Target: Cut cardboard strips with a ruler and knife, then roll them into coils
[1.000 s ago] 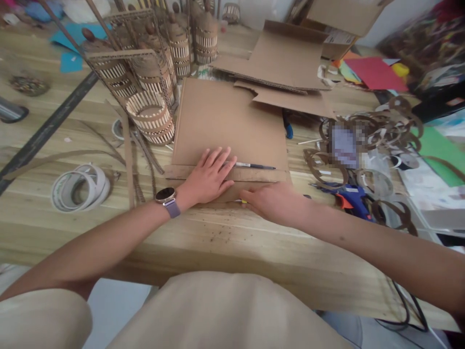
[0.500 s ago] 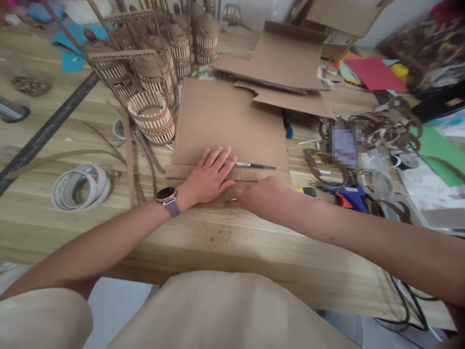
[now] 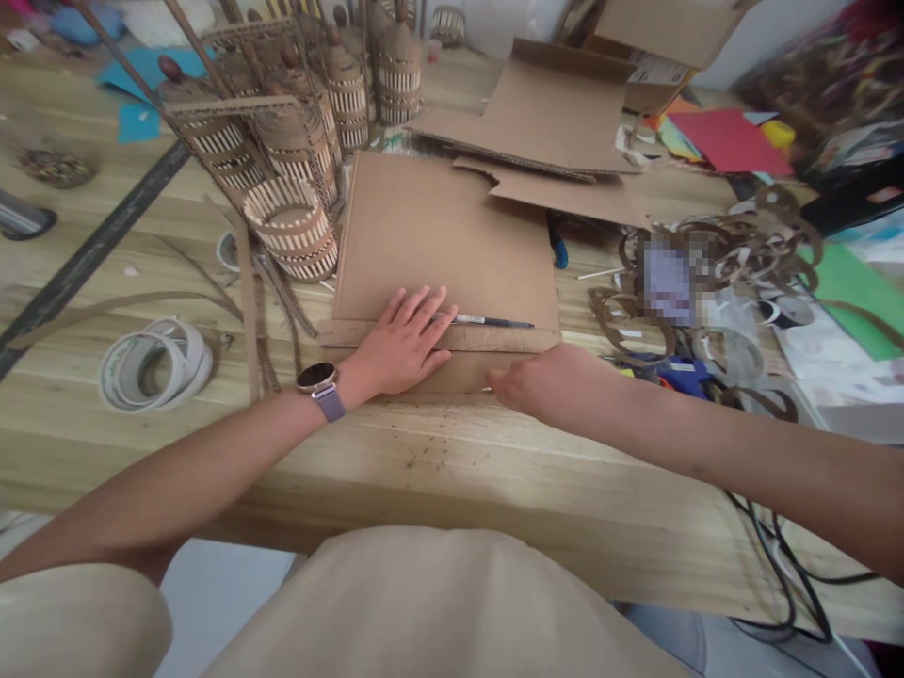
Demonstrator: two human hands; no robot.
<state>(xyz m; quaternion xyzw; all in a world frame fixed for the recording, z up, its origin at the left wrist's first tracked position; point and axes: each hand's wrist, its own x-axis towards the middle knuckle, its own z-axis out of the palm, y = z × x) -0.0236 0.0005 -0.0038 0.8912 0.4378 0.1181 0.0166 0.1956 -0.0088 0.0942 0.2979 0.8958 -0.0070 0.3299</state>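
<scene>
A brown cardboard sheet (image 3: 438, 235) lies flat on the table before me, with a narrow cardboard strip (image 3: 487, 338) across its near part. My left hand (image 3: 410, 344) presses down on the strip and sheet, palm down and fingers spread. Beside its fingertips rests a dark pen (image 3: 491, 321) along the strip. My right hand (image 3: 533, 381) is closed at the sheet's near right, just below the strip. From its fingers a small pale tip (image 3: 487, 389) pokes out against the cardboard, seemingly a utility knife's; the rest of that tool is hidden in the fist.
White tape rolls (image 3: 155, 365) and cardboard strips (image 3: 249, 311) lie at left. Behind them stand several woven-stick lanterns (image 3: 293, 226). Cut cardboard (image 3: 551, 122) is stacked at the back. Curled strips (image 3: 734, 235) and a blue glue gun (image 3: 682, 375) lie on the right.
My right hand has slid to the right along the sheet's near part, its tip moving with it. The left hand has stayed pressed in place. A yellow-black end by the right wrist is now hidden.
</scene>
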